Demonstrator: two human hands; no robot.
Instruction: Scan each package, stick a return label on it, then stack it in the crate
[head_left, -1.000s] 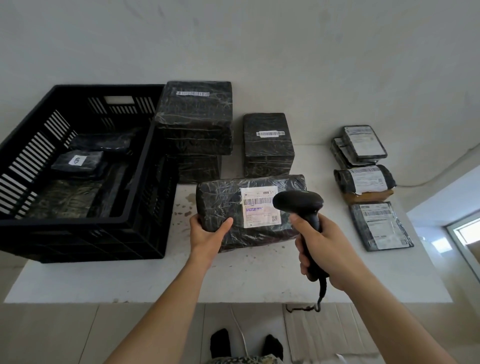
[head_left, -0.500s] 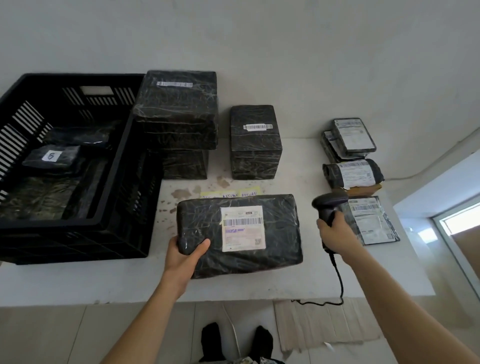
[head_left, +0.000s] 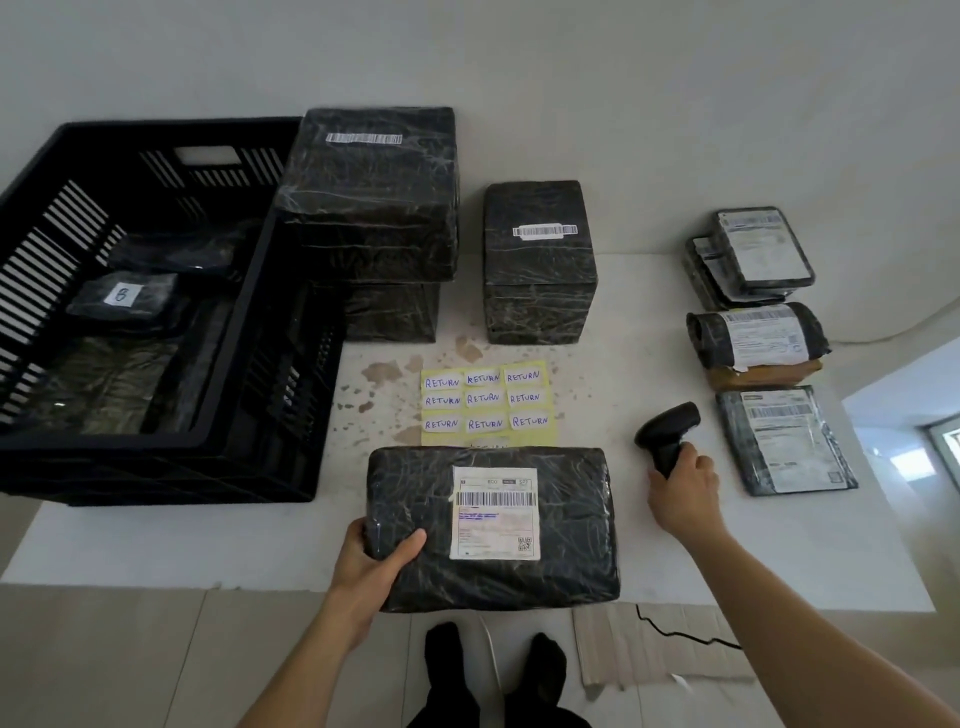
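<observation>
I see the left hand gripping the wrapped package overhanging the counter's front edge (risky), the right hand clutching the scanner; it might tip off.

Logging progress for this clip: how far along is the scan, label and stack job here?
Done: a few wrapped packages already lie in the black crate. In hand: the left hand grips the front package, which bears no return label; the right hand holds the scanner off to its side. Left: labelling from the RETURN sheet, plus the other packages on the table.
</observation>
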